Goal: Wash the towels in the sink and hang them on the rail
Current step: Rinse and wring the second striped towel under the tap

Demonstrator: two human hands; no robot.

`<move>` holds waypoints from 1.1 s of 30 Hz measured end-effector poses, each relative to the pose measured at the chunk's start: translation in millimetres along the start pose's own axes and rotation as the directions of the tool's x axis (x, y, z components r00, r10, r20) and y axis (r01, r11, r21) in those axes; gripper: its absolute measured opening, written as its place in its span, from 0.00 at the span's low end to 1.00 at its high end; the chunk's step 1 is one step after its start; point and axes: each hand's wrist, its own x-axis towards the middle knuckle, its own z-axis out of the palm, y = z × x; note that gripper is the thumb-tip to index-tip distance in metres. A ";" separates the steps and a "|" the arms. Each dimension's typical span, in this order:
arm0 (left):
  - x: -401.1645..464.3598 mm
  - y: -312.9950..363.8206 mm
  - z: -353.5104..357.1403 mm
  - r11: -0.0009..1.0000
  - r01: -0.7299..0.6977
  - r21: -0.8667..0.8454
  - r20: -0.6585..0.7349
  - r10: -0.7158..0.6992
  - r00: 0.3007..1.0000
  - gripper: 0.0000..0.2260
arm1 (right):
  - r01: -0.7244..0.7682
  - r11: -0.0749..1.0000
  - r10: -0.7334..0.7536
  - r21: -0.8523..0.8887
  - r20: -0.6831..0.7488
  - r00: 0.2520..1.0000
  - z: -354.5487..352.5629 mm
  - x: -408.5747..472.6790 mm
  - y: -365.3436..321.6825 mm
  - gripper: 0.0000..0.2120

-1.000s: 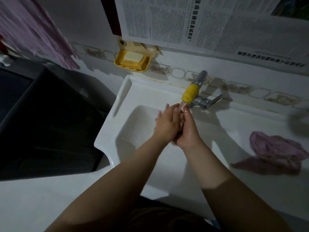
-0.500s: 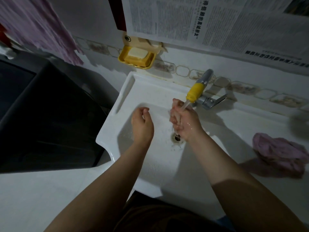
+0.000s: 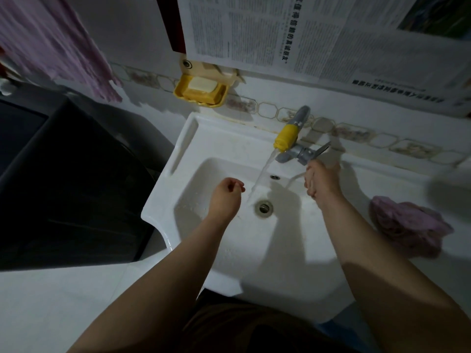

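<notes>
Towels first: one pink towel [image 3: 407, 225] lies crumpled on the white worktop [image 3: 382, 271] to the right of the sink [image 3: 204, 250], well apart from both your hands. Another pink towel [image 3: 51, 47] hangs top left, above a dark appliance [image 3: 63, 187]; its support isn't in view.

Your left hand [image 3: 225, 197] hovers over the basin w/ fingers loosely curled, holding nothing, just left of the water stream [image 3: 260, 177]. Your right hand [image 3: 318, 182] is up by the tap lever [image 3: 318, 151], right below it; fingers are bent but can't tell if they grip or even touch the lever. A thin arc of water runs off that hand toward the basin.

Tap [image 3: 293, 131] has a yellow nozzle and is running; stream falls just left of the drain [image 3: 265, 207]. Overflow hole sits on the back wall of the basin.

Yellow soap dish [image 3: 201, 93] w/ a pale bar is fixed to the wall behind the sink. Newspaper [image 3: 305, 34] covers the wall above it.
</notes>
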 end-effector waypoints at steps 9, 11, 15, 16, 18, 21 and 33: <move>-18.2 8.2 -3.6 0.995 -0.054 -0.080 0.395 0.082 0.915 0.24 | 0.107 0.994 -0.107 0.019 0.342 0.934 9.2 -31.6 -19.9 0.23; -23.7 15.5 -2.0 0.983 0.023 -0.181 0.520 0.076 0.851 0.29 | 0.080 0.987 -0.132 0.142 0.413 0.901 9.1 -48.5 -13.7 0.08; -31.3 29.1 1.0 0.938 0.062 -0.340 0.541 0.141 0.829 0.23 | -0.154 0.952 -0.003 0.264 0.512 0.859 14.0 -83.9 -1.1 0.12; -30.6 29.8 0.2 0.939 0.041 -0.342 0.511 0.149 0.846 0.19 | -0.105 0.967 -0.023 0.233 0.488 0.872 13.6 -87.4 1.0 0.10; -28.2 28.7 -4.6 0.950 0.005 -0.312 0.476 0.152 0.866 0.14 | 0.102 0.992 -0.121 0.071 0.393 0.912 8.8 -86.5 5.9 0.10; -29.3 30.1 -14.3 0.976 -0.070 -0.208 0.444 0.158 0.882 0.14 | 0.368 0.893 -0.263 -0.259 0.362 0.894 -2.5 -87.4 5.1 0.10; -20.9 33.7 -51.9 0.799 0.219 -0.560 0.485 0.102 0.869 0.12 | 0.349 0.813 0.049 -0.466 0.652 0.756 -32.2 -106.6 -14.9 0.13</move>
